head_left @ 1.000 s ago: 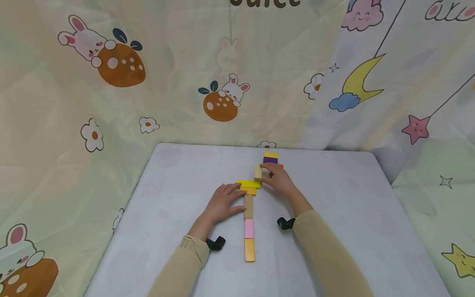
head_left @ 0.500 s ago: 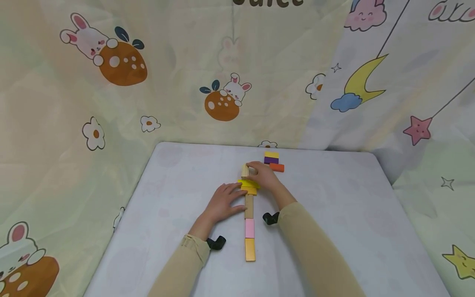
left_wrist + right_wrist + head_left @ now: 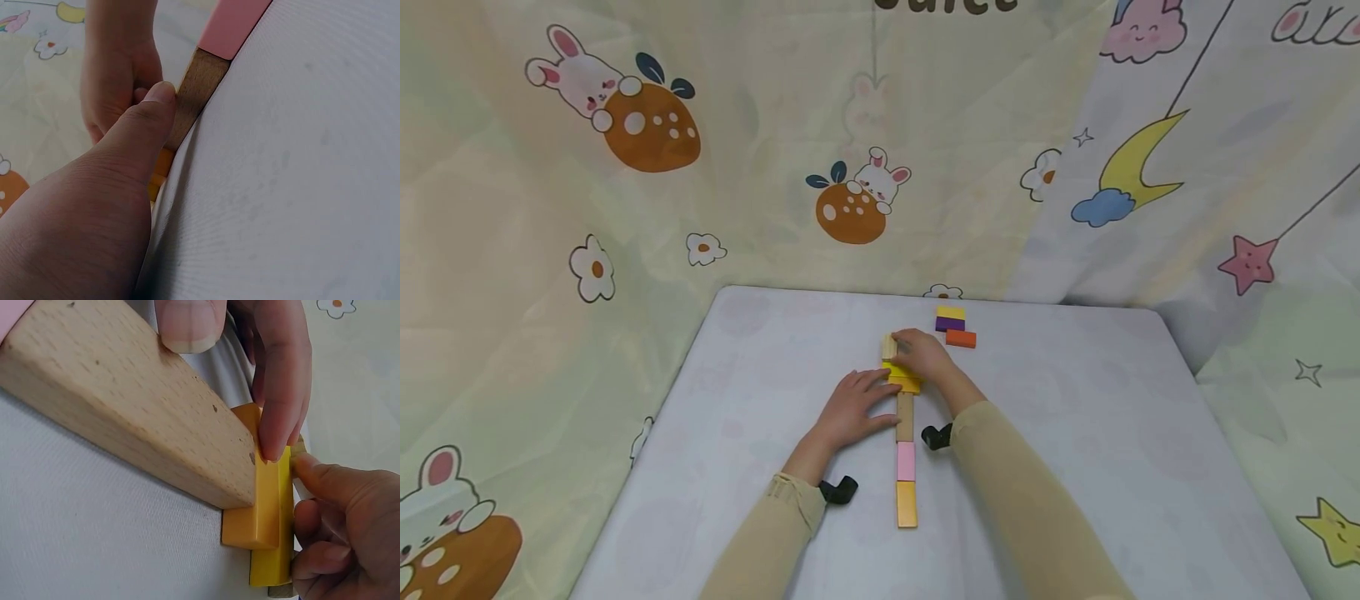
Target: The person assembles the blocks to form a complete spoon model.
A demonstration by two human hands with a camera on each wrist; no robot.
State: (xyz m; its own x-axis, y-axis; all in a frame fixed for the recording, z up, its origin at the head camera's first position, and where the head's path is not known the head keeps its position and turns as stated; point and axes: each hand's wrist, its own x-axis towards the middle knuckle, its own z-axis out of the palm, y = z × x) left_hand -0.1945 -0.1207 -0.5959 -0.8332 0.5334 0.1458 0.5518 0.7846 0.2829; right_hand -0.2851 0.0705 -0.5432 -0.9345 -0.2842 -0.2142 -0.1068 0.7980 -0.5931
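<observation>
My right hand pinches a pale wooden block at the far end of a row of blocks, close against a bright yellow block lying crosswise. In the right wrist view, part of the right hand hides most of the pale block. On the near side of the yellow block lies a shorter orange-yellow block. My left hand has its fingers spread, with fingertips on these two crosswise blocks. Its thumb rests at the side of a long plain wooden block.
Nearer me, a pink block and a golden-orange block continue the row. Beyond the right hand lie a light yellow block, a purple block and a red-orange block. A white cloth covers the table.
My right hand has moved left with the pale wooden block, from the right of the row to behind the yellow block. The red-orange block has come into fuller view. My left hand stays put.
</observation>
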